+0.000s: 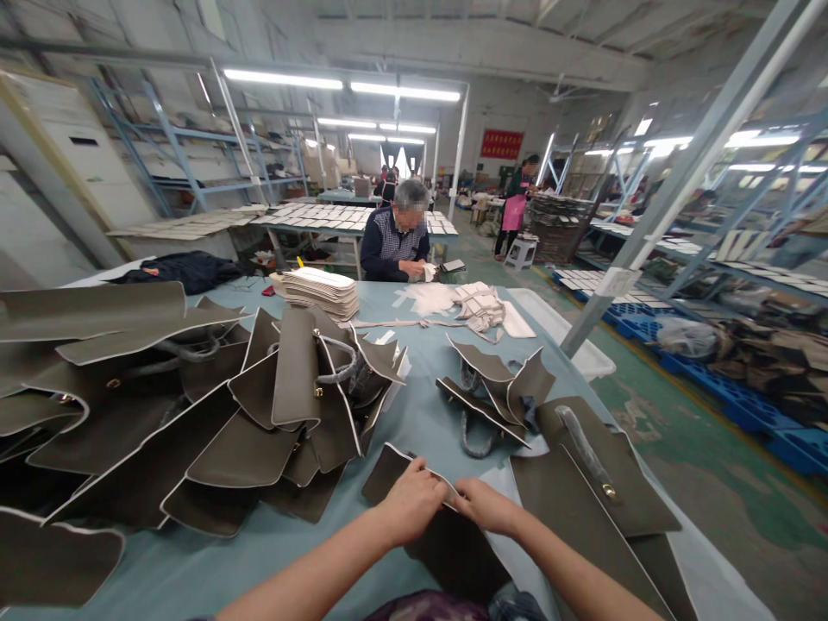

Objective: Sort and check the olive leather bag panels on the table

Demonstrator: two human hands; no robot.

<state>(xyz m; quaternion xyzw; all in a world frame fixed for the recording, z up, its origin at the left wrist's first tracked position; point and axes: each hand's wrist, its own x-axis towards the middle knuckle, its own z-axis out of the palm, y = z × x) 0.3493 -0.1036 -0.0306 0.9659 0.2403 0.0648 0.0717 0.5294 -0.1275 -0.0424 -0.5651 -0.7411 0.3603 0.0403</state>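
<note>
Under left hand and right hand, a panel is partly hidden.

This is a workshop, a factory floor for bags by the look of it. Brown bag pieces with white edges, some bearing handles and metal fittings, heap up on a broad blue-green worktable at the left of the frame. A stack of pale panels stands near the middle. Strip lights hang in rows, blue metal racks fill the upper left, and blue pallets line the right on a worn green floor. A person in a pink apron stands upper right, near a red banner.
</note>
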